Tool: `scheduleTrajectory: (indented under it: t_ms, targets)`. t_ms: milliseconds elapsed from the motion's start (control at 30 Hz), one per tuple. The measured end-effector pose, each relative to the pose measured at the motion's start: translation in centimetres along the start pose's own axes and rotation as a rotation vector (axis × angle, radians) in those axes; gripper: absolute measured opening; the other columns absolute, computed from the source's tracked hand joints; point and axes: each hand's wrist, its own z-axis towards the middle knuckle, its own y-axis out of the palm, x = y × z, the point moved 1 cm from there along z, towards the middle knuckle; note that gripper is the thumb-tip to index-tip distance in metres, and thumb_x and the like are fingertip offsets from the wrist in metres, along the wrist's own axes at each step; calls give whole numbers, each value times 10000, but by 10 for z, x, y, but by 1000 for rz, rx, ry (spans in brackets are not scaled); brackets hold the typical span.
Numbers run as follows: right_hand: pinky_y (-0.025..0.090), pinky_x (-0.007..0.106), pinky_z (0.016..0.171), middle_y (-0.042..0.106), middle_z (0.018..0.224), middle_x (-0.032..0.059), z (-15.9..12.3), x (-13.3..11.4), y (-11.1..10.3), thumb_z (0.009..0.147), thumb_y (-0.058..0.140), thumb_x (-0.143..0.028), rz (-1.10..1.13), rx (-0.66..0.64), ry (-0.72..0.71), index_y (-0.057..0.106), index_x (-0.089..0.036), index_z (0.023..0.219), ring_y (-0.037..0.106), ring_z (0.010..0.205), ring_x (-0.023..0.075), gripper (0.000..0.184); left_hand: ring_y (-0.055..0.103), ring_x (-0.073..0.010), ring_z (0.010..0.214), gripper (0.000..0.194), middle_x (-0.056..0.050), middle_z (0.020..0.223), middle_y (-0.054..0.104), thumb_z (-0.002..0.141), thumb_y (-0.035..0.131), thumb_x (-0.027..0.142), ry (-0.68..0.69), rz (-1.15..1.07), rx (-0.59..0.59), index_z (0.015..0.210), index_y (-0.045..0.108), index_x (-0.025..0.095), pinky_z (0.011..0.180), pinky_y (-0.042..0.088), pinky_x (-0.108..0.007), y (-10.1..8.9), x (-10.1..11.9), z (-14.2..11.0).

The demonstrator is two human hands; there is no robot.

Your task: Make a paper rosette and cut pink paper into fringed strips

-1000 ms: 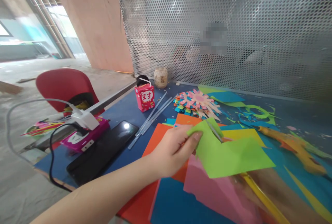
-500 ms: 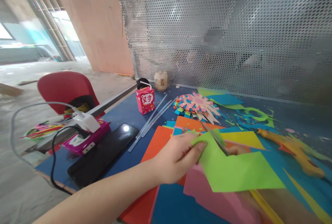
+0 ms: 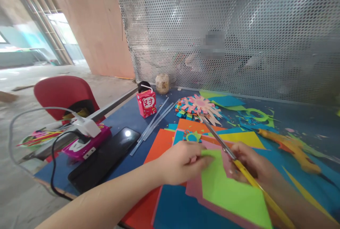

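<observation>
My left hand (image 3: pixel 183 161) is closed on the near-left corner of a green paper sheet (image 3: pixel 228 190), which lies low over pink and blue sheets. My right hand (image 3: pixel 252 165) grips yellow-handled scissors (image 3: pixel 225 147); their blades point up and away to the left, above the green sheet's far edge. A small cut paper flower (image 3: pixel 192 137) lies just beyond my left hand.
A layered paper sunburst (image 3: pixel 199 107), a red drink carton (image 3: pixel 146 103), a jar (image 3: pixel 162 83), clear sticks (image 3: pixel 154 122), a black phone (image 3: pixel 105 158) and a yellow glue gun (image 3: pixel 294 149) lie on the blue table. A perforated metal screen (image 3: pixel 239 34) backs it; a person sits behind.
The green sheet has come down from mid-air onto the pile of sheets. My right hand and the scissors have come into plain view beside it.
</observation>
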Motion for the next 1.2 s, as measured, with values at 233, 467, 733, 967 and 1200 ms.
scheduleTrajectory:
  t_ms: [233, 467, 733, 967, 1200]
  targets:
    - [332, 225, 476, 381, 595, -75, 9, -7, -11, 774, 567, -350, -70, 43, 19, 414, -235, 764, 394, 527, 106, 192, 572, -184, 838, 262, -34, 754, 648, 838, 518, 411, 327, 498, -91, 782, 588, 165, 789, 337, -341, 33, -5, -5]
    - [294, 228, 467, 394, 557, -92, 14, -10, -9, 717, 633, -387, -3, 85, 48, 392, -238, 737, 375, 509, 103, 284, 549, -227, 1011, 285, -52, 1007, 670, 810, 544, 398, -73, 349, 89, 1007, 544, 191, 876, 285, -405, 18, 1, 0]
    - [300, 226, 469, 393, 562, -90, 12, -12, -10, 726, 613, -323, 41, 65, 58, 388, -238, 742, 374, 509, 100, 241, 489, -250, 1174, 651, -50, 1008, 714, 805, 558, 255, -152, 328, 17, 1364, 227, 209, 991, 74, -562, 25, -19, 3]
    - [260, 225, 461, 333, 538, -100, 15, -15, -9, 723, 615, -368, -4, 112, 21, 385, -234, 721, 342, 499, 99, 265, 595, -222, 1042, 513, -47, 946, 731, 867, 492, 223, -64, 403, 16, 1340, 292, 212, 995, 117, -526, 29, -16, 8]
    - [264, 213, 435, 387, 534, -103, 17, -14, -8, 698, 647, -379, 110, 136, 24, 380, -233, 716, 347, 475, 84, 305, 563, -250, 1097, 739, -55, 1046, 701, 796, 567, 351, 150, 325, -7, 1380, 122, 270, 1010, 100, -516, 25, -5, -2]
